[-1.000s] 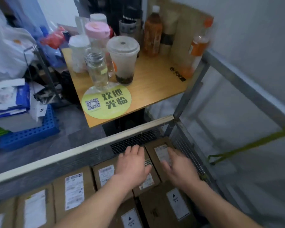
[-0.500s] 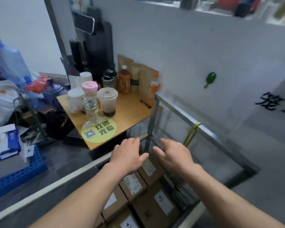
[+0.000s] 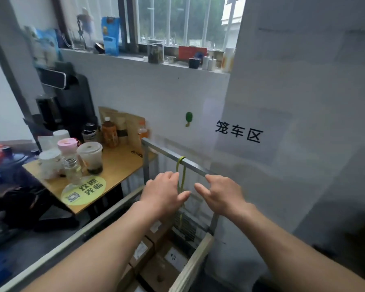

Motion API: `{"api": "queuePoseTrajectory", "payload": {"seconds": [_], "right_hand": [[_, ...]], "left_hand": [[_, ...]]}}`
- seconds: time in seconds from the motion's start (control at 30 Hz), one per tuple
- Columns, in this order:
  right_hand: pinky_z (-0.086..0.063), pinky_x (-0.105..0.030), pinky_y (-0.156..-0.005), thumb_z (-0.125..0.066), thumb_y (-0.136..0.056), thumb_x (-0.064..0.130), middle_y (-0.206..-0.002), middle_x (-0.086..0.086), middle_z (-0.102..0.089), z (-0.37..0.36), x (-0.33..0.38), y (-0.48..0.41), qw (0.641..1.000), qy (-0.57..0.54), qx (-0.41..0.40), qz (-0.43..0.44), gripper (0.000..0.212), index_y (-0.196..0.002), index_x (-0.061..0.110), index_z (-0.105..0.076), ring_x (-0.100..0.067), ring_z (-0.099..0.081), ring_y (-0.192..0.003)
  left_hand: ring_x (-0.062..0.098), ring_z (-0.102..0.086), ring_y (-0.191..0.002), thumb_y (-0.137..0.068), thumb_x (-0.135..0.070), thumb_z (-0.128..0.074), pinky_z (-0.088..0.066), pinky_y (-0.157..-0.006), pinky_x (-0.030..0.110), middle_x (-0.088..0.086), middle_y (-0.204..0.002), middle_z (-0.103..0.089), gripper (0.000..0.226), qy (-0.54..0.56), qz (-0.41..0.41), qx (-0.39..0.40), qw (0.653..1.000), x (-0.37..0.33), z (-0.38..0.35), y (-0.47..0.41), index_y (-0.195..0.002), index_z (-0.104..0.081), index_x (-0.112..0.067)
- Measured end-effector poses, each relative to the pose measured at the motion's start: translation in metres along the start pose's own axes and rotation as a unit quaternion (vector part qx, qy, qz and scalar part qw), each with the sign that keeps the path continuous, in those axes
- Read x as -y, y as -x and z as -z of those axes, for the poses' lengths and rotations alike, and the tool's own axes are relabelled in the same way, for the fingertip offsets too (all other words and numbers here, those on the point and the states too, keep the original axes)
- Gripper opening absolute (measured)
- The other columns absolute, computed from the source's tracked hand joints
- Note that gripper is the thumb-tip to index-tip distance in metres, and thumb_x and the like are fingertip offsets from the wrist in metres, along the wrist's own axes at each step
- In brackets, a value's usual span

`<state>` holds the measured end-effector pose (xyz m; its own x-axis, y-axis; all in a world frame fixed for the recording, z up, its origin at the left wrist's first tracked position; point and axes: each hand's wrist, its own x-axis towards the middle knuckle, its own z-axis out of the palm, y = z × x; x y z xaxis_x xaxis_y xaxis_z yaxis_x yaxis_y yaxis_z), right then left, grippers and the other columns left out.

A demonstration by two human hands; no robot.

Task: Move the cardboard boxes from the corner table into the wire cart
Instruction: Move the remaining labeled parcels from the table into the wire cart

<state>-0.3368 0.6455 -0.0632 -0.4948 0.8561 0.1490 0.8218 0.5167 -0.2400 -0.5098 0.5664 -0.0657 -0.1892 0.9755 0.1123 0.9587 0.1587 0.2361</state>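
Note:
Several brown cardboard boxes [image 3: 156, 264] with white labels lie packed in the wire cart [image 3: 194, 166], low in the view between my forearms. Both my hands hover above the cart with nothing in them. My left hand [image 3: 162, 194] is spread palm down, and its fingers reach toward the cart's far metal rail. My right hand [image 3: 221, 194] is beside it, fingers relaxed and close to the same rail. A yellow-green strap [image 3: 182, 175] hangs from the rail between my hands. The wooden corner table [image 3: 118, 165] at the left carries only drinks.
Cups, jars and bottles [image 3: 89, 157] crowd the table, with a round green sticker [image 3: 83, 190] at its front edge. A black machine [image 3: 67, 98] stands behind it. A white wall with black lettering [image 3: 238, 131] is right behind the cart. A window sill [image 3: 177, 62] carries clutter.
My hands have risen out of the cart, from just above the boxes up to the level of the top rail. The view has tilted up to the wall and window.

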Motion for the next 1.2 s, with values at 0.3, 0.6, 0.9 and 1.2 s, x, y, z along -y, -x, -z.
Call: {"api": "queuePoseTrajectory", "payload": {"seconds": [0.3,0.6,0.9,1.2], "right_hand": [[-0.038,-0.037,-0.069,-0.039,-0.096,0.069,-0.111,-0.005,-0.068,0.080,-0.063,0.092,0.996,0.028,-0.041,-0.070,0.049,-0.095,0.024,-0.056,-0.029,-0.062,-0.101],[-0.047,-0.039,-0.081,-0.037,-0.094,0.072,-0.121,-0.004,-0.069,0.127,-0.103,0.159,0.979,0.076,-0.068,-0.174,0.061,-0.121,0.023,-0.064,-0.029,-0.064,-0.110],[-0.048,-0.039,-0.084,-0.039,-0.097,0.066,-0.118,-0.006,-0.070,0.151,-0.107,0.210,0.952,0.101,-0.089,-0.273,0.051,-0.110,0.024,-0.066,-0.029,-0.064,-0.110],[-0.041,-0.040,-0.079,-0.039,-0.097,0.066,-0.118,-0.007,-0.066,0.153,-0.113,0.271,0.912,0.122,-0.092,-0.381,0.054,-0.110,0.019,-0.062,-0.029,-0.060,-0.109]], "left_hand": [[0.021,-0.039,-0.141,-0.094,-0.068,-0.045,-0.039,-0.110,0.045,0.000,-0.154,-0.043,0.076,0.006,-0.079,-0.023,0.997,-0.106,0.026,0.032,-0.153,-0.035,-0.021],[0.025,-0.047,-0.134,-0.092,-0.068,-0.047,-0.042,-0.106,0.044,0.001,-0.148,-0.049,0.072,0.019,-0.163,-0.011,0.986,-0.182,0.036,0.040,-0.147,-0.043,-0.022],[0.024,-0.046,-0.136,-0.094,-0.066,-0.044,-0.042,-0.103,0.043,-0.001,-0.153,-0.044,0.071,0.038,-0.260,0.020,0.965,-0.221,0.035,0.041,-0.150,-0.037,-0.022],[0.027,-0.046,-0.134,-0.095,-0.065,-0.043,-0.043,-0.100,0.042,0.002,-0.151,-0.045,0.068,0.062,-0.348,0.064,0.933,-0.258,0.023,0.058,-0.147,-0.041,-0.022]]}}
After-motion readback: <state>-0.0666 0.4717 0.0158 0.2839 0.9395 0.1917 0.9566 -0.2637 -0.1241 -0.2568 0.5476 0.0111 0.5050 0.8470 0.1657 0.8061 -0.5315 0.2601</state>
